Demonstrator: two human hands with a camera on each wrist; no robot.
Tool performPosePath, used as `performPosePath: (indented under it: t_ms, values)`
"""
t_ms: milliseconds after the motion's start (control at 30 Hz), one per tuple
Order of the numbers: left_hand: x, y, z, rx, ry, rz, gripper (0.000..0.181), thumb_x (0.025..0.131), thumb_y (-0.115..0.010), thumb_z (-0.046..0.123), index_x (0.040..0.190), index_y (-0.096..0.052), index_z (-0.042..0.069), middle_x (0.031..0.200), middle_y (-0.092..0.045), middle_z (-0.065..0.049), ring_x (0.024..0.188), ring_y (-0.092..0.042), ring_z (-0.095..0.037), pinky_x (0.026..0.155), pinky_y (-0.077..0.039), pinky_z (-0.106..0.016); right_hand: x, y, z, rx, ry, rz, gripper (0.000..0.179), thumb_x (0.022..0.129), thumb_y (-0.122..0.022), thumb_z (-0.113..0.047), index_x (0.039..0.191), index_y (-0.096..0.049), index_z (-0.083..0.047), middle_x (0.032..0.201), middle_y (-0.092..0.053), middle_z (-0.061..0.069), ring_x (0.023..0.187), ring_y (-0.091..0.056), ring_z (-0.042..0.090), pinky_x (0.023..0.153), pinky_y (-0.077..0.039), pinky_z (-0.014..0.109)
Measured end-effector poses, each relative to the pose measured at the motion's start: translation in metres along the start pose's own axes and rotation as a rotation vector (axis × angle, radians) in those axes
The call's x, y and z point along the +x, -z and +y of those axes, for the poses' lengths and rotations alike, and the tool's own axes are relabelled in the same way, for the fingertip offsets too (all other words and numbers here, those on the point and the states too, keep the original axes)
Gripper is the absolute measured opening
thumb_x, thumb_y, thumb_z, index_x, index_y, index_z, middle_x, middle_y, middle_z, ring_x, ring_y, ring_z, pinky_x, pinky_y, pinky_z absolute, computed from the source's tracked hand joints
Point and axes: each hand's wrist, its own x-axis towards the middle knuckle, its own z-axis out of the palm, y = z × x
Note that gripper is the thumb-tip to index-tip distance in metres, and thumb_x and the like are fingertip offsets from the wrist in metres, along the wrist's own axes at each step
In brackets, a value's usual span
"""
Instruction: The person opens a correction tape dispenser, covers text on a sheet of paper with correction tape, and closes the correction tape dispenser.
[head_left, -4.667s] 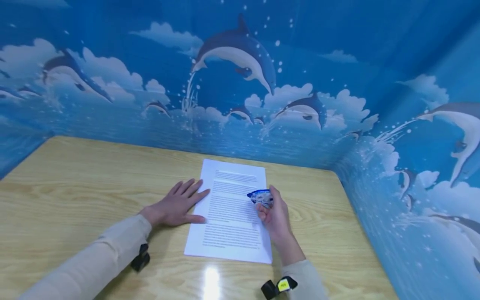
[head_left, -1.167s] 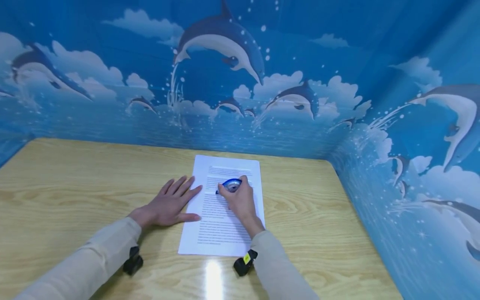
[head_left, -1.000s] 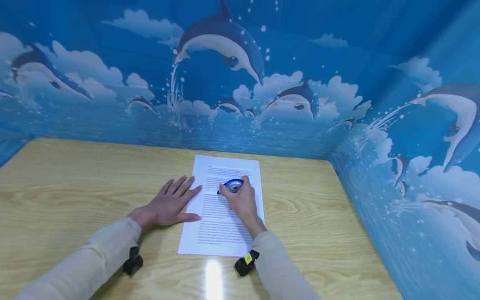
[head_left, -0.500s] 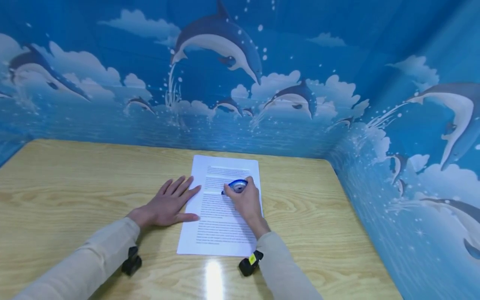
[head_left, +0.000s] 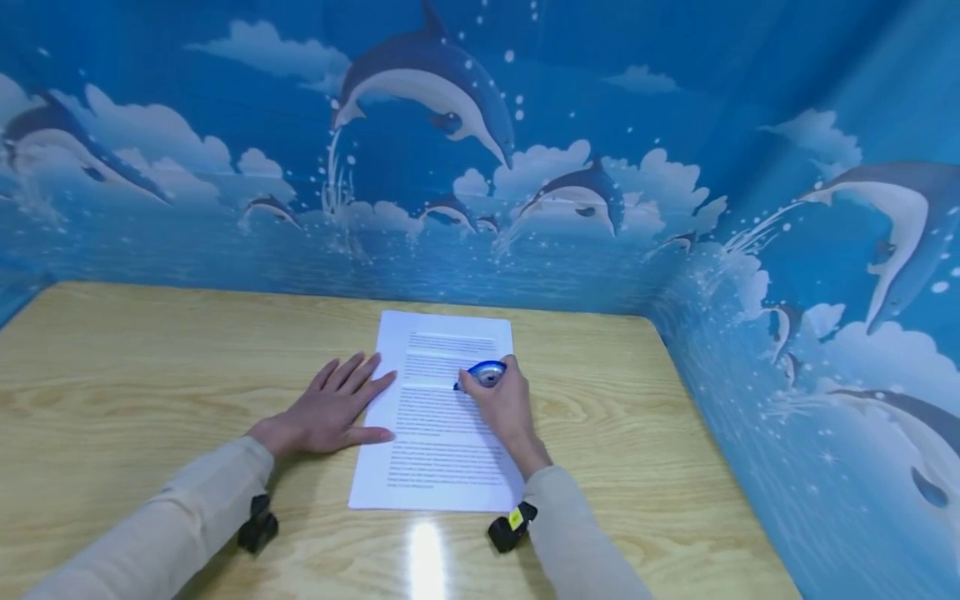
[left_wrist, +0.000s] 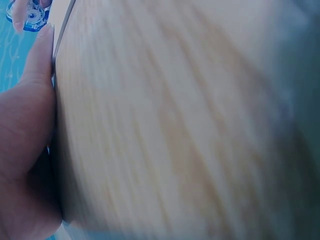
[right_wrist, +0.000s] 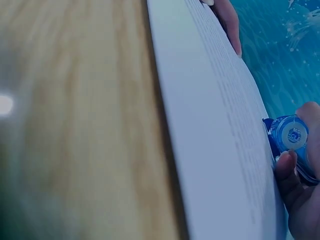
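Note:
A printed sheet of paper (head_left: pixel 367 492) lies on the wooden table, its lines of text broken by several pale bands. My left hand (head_left: pixel 326 410) rests flat on its left side, fingers spread, with fingertips and thumb on the margin. My right hand (head_left: pixel 508 408) pinches a blue, see-through correction tape (head_left: pixel 489 372) between thumb and fingers. The tape's dark tip points left and is down at a line in the upper half of the page. In the right wrist view, the round reel of the correction tape (right_wrist: pixel 294 136) shows, with the thumb against its near side.
The wooden table (head_left: pixel 637 433) extends on both sides of the sheet. A blue curtain (head_left: pixel 420 167) printed with dolphins hangs behind it and along the right. Black wrist cameras sit on both sleeves, and a bright reflection (head_left: pixel 426 558) lies at the front.
Earlier my right hand held the correction tape over the page's right side; later its tip was down at a line. Since then it has slid rightward along that line. My left hand has stayed put.

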Motion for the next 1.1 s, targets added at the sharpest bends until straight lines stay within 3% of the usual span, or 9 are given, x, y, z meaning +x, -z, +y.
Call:
performPosePath:
  t_ms: [267,633,1100]
  values:
    - [0.0,-0.003,-0.003,-0.016,0.009,-0.008,0.087,0.088,-0.047,0.068,0.152,-0.026,0.012,0.157,-0.01,-0.019,0.142,-0.003,-0.04,0.109,0.001,-0.058,0.001,0.009,0.006,-0.005,0.0,0.016,0.052,0.08,-0.077,-0.038,0.107,-0.05,-0.002,0.096,-0.063,0.014,0.089,-0.064,0.023,0.079,-0.053,0.033]
    - [-0.001,0.0,0.0,-0.016,-0.007,0.021,0.085,0.088,-0.051,0.064,0.151,-0.029,0.011,0.155,-0.014,-0.022,0.141,-0.008,-0.043,0.108,-0.003,-0.061,0.005,0.026,0.014,-0.031,-0.043,-0.007,0.061,0.082,-0.075,-0.039,0.119,-0.047,0.0,0.106,-0.061,0.016,0.099,-0.062,0.026,0.084,-0.052,0.036]
    - [0.0,0.003,0.003,0.024,0.021,-0.029,0.087,0.088,-0.046,0.067,0.152,-0.025,0.012,0.157,-0.01,-0.019,0.142,-0.005,-0.04,0.109,-0.002,-0.059,0.007,0.04,0.024,-0.084,-0.034,0.016,0.066,0.081,-0.076,-0.037,0.123,-0.046,0.004,0.105,-0.062,0.019,0.096,-0.062,0.028,0.083,-0.051,0.038]
